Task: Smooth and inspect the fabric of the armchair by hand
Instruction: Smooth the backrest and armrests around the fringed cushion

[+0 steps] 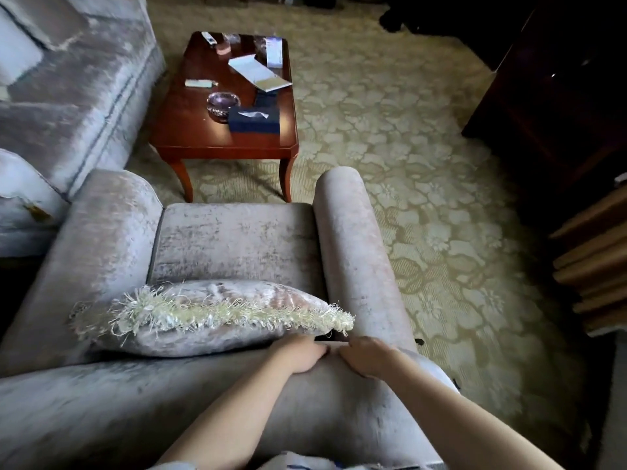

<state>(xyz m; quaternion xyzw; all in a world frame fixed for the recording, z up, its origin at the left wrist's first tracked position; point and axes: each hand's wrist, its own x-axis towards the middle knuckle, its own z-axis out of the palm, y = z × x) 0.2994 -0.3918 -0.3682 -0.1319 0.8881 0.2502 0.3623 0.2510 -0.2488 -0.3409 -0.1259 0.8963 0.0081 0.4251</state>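
I look down over the back of a pale grey velvet armchair (234,239). Both my hands lie on the top of its backrest (203,401), toward the right side, almost touching. My left hand (300,354) has its fingers curled into the fabric at the top front edge. My right hand (368,356) faces it with fingers bent the same way, gripping the fabric beside the right armrest (353,239). A fringed velvet cushion (210,313) leans on the seat just in front of my hands and hides the lower backrest.
A dark wooden coffee table (224,137) with papers, a glass ashtray and a blue tissue box stands beyond the seat. A matching sofa (68,89) sits at the left. Patterned carpet (424,164) stretches to the right, up to dark wooden furniture (556,96).
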